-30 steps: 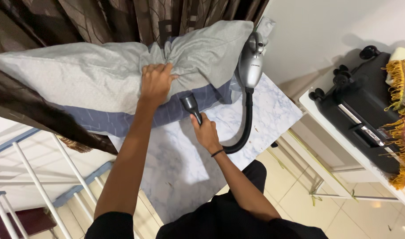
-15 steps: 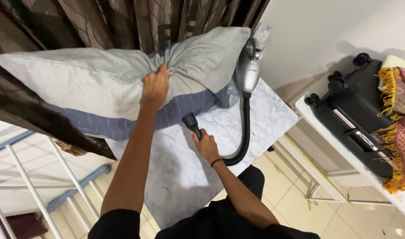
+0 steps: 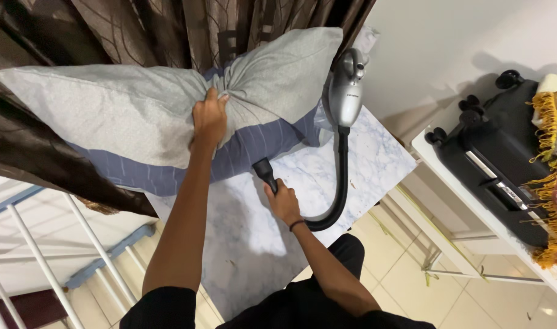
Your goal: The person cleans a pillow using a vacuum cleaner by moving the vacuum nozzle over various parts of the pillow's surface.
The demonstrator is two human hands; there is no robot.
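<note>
The grey pillow (image 3: 138, 109) with its blue striped band fills the upper left and centre of the frame, and its long axis runs left to right, resting on the far edge of the marble-patterned table (image 3: 254, 231). Your left hand (image 3: 209, 117) is nearer to it: its fingers are closed on a bunch of the cover at the upper centre. Just below and to the right, your right hand (image 3: 283, 201) is wrapped around the black nozzle (image 3: 264, 169), whose tip points up and left at the blue band, very near it. The black hose (image 3: 340, 183) curves up to the silver handheld vacuum (image 3: 345, 91); the small dark label on its body is too small to read.
</note>
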